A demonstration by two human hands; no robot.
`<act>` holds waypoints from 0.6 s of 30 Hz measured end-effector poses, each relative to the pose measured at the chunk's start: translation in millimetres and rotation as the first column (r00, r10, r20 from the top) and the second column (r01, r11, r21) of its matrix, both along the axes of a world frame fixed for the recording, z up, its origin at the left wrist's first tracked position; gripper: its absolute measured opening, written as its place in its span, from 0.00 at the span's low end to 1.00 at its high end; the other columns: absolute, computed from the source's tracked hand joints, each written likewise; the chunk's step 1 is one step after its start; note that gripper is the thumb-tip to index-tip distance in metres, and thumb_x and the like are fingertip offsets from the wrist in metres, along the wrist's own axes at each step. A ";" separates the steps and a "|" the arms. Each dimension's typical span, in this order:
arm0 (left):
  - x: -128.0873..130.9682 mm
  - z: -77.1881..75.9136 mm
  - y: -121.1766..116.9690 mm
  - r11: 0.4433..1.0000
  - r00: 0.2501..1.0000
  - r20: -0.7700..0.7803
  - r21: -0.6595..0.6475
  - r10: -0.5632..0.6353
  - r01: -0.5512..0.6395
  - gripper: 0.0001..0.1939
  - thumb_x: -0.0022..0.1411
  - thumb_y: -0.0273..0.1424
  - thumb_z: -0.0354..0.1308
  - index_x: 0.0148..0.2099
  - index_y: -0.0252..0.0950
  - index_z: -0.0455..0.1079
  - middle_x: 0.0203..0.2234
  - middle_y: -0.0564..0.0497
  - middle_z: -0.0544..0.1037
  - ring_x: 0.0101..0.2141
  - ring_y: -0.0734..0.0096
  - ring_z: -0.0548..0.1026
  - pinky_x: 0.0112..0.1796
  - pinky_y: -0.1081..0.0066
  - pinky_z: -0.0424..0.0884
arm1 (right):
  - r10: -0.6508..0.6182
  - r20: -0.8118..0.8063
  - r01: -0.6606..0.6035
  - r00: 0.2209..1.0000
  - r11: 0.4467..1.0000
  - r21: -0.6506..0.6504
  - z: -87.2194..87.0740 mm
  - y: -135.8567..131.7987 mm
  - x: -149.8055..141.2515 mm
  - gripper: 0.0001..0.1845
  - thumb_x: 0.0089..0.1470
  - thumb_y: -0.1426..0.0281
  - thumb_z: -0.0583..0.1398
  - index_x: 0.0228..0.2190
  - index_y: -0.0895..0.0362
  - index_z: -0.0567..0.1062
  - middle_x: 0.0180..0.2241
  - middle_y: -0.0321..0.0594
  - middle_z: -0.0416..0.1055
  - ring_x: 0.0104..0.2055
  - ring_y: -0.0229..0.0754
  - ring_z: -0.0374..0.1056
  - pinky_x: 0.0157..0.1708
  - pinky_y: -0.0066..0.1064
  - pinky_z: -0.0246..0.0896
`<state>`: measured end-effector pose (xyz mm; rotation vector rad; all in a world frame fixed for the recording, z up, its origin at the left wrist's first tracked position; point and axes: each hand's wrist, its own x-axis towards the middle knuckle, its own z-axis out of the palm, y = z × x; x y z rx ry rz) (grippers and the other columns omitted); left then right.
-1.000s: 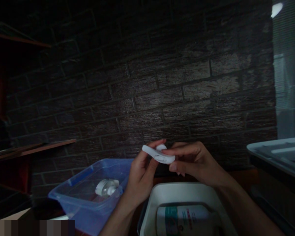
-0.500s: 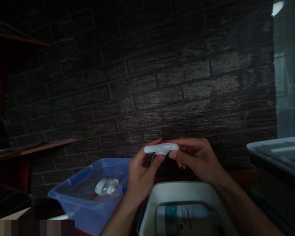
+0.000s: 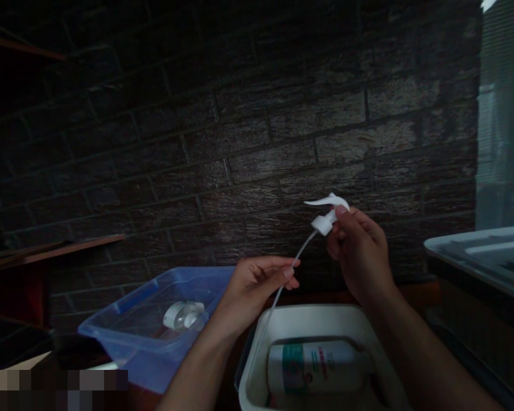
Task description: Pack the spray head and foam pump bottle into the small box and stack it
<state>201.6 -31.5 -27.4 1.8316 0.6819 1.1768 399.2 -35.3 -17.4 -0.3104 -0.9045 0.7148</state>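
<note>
A white spray trigger head with a long thin dip tube is held up before the brick wall. My right hand is closed on the head, its lever pointing left. Lower down, my left hand pinches the tube between thumb and fingertips, and the tube's lower end hangs over the white bin. Below my hands, inside the white bin, a white bottle with a green band and red lettering lies on its side.
To the left stands a clear blue plastic tub with a small clear bottle lying in it. A lidded box is at the right. Wooden shelves jut in from the left, and a dark brick wall rises behind.
The spray head has turned and moved up and right in my right hand. My left hand has shifted from the head to the tube, which now shows at length.
</note>
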 end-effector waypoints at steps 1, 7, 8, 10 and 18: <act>-0.2 0.3 0.2 1.000 1.000 -0.008 -0.007 -0.003 0.002 0.12 0.64 0.37 0.70 0.47 0.37 0.85 0.27 0.48 0.85 0.30 0.71 0.80 0.36 0.74 0.72 | -0.027 -0.039 0.027 0.999 1.000 0.003 0.4 0.3 0.9 0.17 0.57 0.60 0.69 0.26 0.56 0.70 0.21 0.27 0.63 0.17 0.29 0.54 0.14 0.23 0.47; -0.5 -3.8 4.1 0.995 0.992 -0.099 -0.075 -0.077 0.070 0.13 0.63 0.38 0.70 0.47 0.36 0.84 0.31 0.45 0.86 0.32 0.68 0.81 0.34 0.74 0.72 | -0.158 -0.206 0.165 0.966 0.986 0.018 3.5 -1.0 5.6 0.17 0.57 0.60 0.69 0.28 0.54 0.68 0.21 0.24 0.56 0.17 0.29 0.50 0.15 0.22 0.45; -0.5 -5.0 5.1 0.993 0.989 -0.117 -0.086 -0.094 0.084 0.13 0.63 0.38 0.70 0.47 0.36 0.84 0.32 0.45 0.87 0.33 0.67 0.82 0.34 0.74 0.72 | -0.176 -0.229 0.187 0.957 0.982 0.024 4.0 -1.7 5.9 0.17 0.58 0.61 0.68 0.28 0.53 0.67 0.21 0.24 0.55 0.17 0.29 0.50 0.15 0.22 0.44; -0.4 -7.3 7.0 0.989 0.982 -0.151 -0.109 -0.116 0.101 0.14 0.63 0.38 0.69 0.47 0.35 0.84 0.34 0.44 0.87 0.32 0.66 0.82 0.32 0.74 0.72 | -0.208 -0.263 0.224 0.942 0.974 0.034 4.9 -3.3 6.2 0.16 0.59 0.62 0.67 0.28 0.53 0.66 0.21 0.24 0.54 0.17 0.30 0.48 0.15 0.23 0.43; -4.2 -8.5 10.2 0.965 0.963 -0.167 -0.192 -0.212 0.179 0.13 0.64 0.35 0.70 0.48 0.33 0.82 0.35 0.43 0.87 0.30 0.75 0.79 0.32 0.77 0.72 | -0.182 -0.249 0.202 0.951 0.977 0.061 5.9 -7.3 5.7 0.16 0.58 0.66 0.68 0.25 0.53 0.67 0.20 0.25 0.55 0.18 0.31 0.48 0.15 0.26 0.42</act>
